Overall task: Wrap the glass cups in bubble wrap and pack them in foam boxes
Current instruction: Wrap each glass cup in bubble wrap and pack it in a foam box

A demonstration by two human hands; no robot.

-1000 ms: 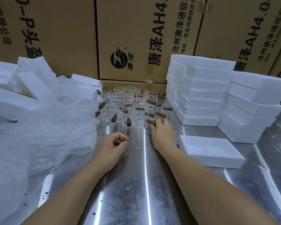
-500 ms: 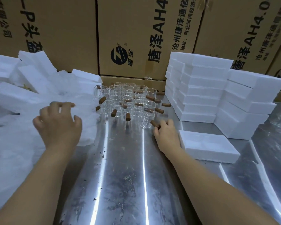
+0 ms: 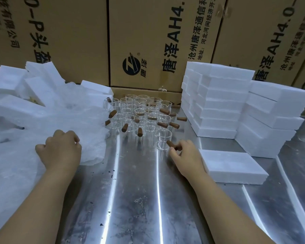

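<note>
Table: steel table (image 3: 139, 199), streaked w/ glare, dark specks near centre.
Backdrop: printed cardboard cartons (image 3: 148, 32) along far edge.
Glass cups: cluster of glass cups (image 3: 139, 111) w/ wooden side handles, upright at far centre, btwn wrap & foam stacks.
Bubble wrap: bubble wrap (image 3: 42, 124) heaped on left, partly over loose foam pieces (image 3: 11, 106).
L hand: L hand (image 3: 60, 150) on wrap's near edge, fingers curled down, gripping the sheet.
R hand: R hand (image 3: 185, 155) pinches wooden handle (image 3: 171, 144) of nearest cup (image 3: 163, 139) btwn thumb & fingers; cup upright on table.
Foam boxes: stacked foam boxes (image 3: 218, 103) at far right; one flat foam box (image 3: 232, 166) just beside R wrist.
</note>
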